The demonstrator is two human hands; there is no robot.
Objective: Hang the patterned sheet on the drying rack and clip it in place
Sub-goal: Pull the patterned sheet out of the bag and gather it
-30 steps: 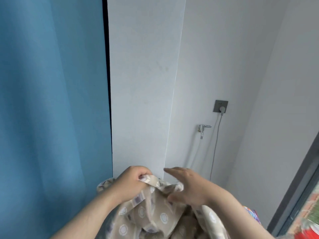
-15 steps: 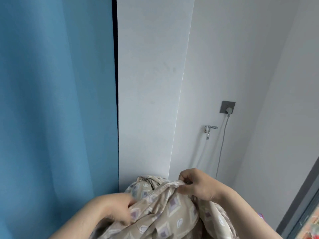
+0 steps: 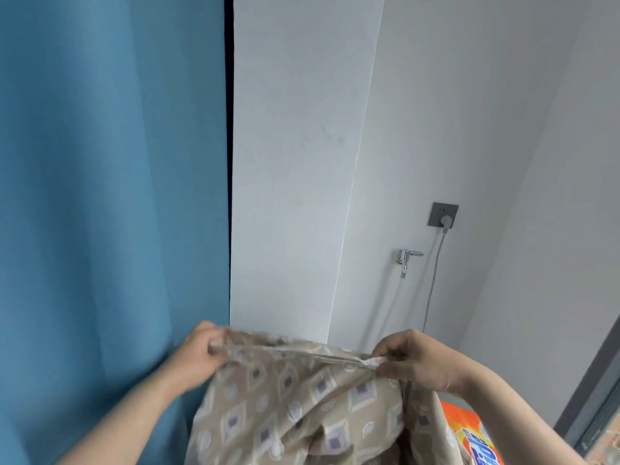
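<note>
The patterned sheet (image 3: 295, 404) is beige with purple squares and white circles, and it hangs bunched in front of me at the bottom centre. Its top edge is pulled taut between my two hands. My left hand (image 3: 198, 354) grips the edge at its left end, fingers curled round the fabric. My right hand (image 3: 412, 359) pinches the same edge at its right end. No drying rack and no clips are in view.
A blue curtain (image 3: 107, 213) fills the left side. A white wall corner (image 3: 295, 182) stands ahead, with a tap (image 3: 406, 258) and a grey socket (image 3: 443, 215) with a plugged-in cable. An orange detergent bag (image 3: 469, 434) sits at the lower right, beside a dark window frame (image 3: 590, 394).
My hands have moved apart along the sheet's edge and stretched it flat between them. The left hand has risen. The view has tilted and the detergent bag has come into sight.
</note>
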